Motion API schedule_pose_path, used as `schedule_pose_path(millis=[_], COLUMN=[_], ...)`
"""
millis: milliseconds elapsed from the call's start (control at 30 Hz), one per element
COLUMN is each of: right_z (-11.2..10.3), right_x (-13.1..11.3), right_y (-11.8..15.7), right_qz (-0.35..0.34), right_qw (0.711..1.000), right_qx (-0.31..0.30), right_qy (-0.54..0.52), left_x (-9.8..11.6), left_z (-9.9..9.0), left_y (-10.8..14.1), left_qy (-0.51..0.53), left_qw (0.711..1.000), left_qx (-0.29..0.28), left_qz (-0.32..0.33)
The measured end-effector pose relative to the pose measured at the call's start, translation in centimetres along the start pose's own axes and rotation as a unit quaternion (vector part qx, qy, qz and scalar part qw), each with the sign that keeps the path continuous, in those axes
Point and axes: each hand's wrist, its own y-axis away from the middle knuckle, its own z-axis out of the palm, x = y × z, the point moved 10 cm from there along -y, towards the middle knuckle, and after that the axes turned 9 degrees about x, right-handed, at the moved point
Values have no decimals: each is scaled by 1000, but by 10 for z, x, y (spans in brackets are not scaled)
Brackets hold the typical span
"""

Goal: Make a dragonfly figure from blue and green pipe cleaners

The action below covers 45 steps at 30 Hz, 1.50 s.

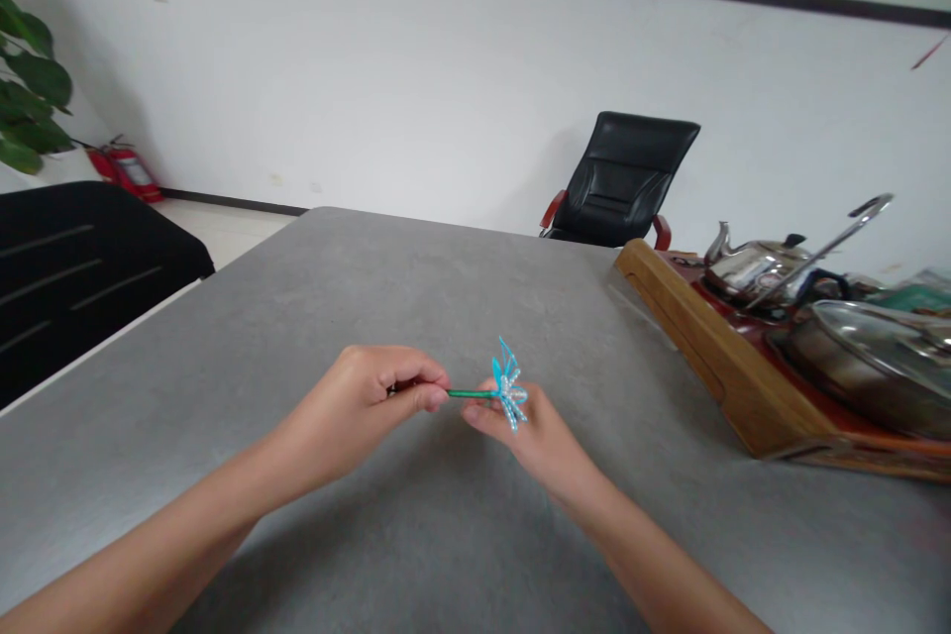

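A blue beaded flower (510,393) with clear beads and thin looped petals lies sideways in the air over the grey table (416,287). Its green stem (467,393) points left. My left hand (378,396) pinches the stem's far end between thumb and fingers, hiding that tip. Just behind the flower head, my right hand (531,436) is closed around the stem, thumb below and index finger above. The flower head covers part of the right hand's fingers, so their exact contact is partly hidden.
A wooden tea tray (690,357) on the right bears a steel kettle (758,267) and a lidded pan (877,367). One black chair (624,178) stands beyond the table, another chair (89,267) at left. Fire extinguishers (132,170) and a leafy plant (34,84) are behind.
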Motion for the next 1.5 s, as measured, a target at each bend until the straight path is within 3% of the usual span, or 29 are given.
schedule_pose_path(millis=[300,500,733,967,1167,1267,1500], right_z=[-9,-17,-26,-22,-9,-4,12], right_x=[19,14,-23,-68,-90,-95,-83], right_y=[-9,-14,-7,19,42,49,52], right_qz=[80,46,-61,-169,-252,-279,-267], right_qw=[996,999,996,960,921,909,908], right_qx=[9,13,18,66,69,71,40], right_qy=[-40,-9,65,213,288,302,319], left_x=[16,19,15,1,-7,-6,-9], left_z=[23,34,41,37,21,12,-5], left_y=[7,16,19,12,4,0,-2], left_qy=[-3,-34,-101,-187,-175,-158,-127], left_qw=[990,977,967,965,979,985,991], left_qx=[-117,-178,-197,-151,-88,-47,31], left_qz=[75,109,124,103,53,43,29])
